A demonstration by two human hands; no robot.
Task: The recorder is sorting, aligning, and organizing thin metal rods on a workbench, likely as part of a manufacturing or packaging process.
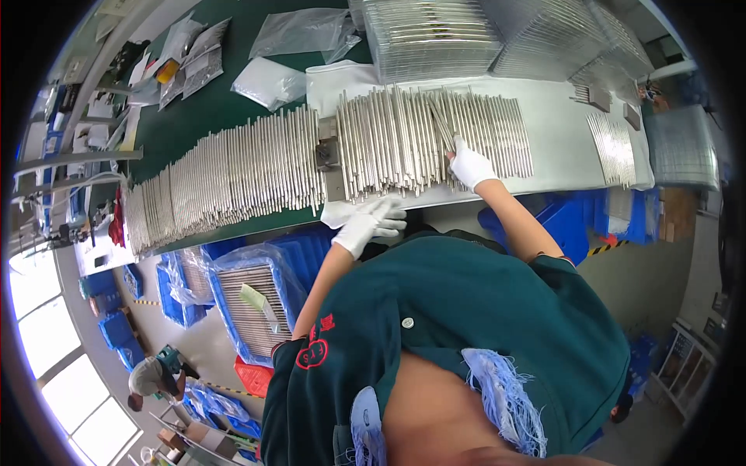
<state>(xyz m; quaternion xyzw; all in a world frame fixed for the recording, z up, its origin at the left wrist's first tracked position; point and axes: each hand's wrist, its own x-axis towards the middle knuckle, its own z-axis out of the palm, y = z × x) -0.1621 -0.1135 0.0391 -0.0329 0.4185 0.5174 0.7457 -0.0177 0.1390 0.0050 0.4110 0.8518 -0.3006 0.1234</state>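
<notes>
Both of my hands wear white gloves. My right hand (471,165) is closed on a slim metal rod (440,124) that slants across the row of metal rods (388,140) in front of me. My left hand (371,225) lies at the table's near edge, below that row, its fingers stretched out and holding nothing. A second, longer row of metal rods (233,171) spreads to the left on the green tabletop. Between the two rows stands a small dark metal block (328,155). White cloth (559,147) lies beneath the rods on the right.
Stacked clear trays of rods (435,39) stand at the back. A small rod group (610,147) lies far right, near dark blocks (598,97). Plastic bags (270,82) rest at the back left. Blue crates (252,299) stand below the table; a person (155,378) is at lower left.
</notes>
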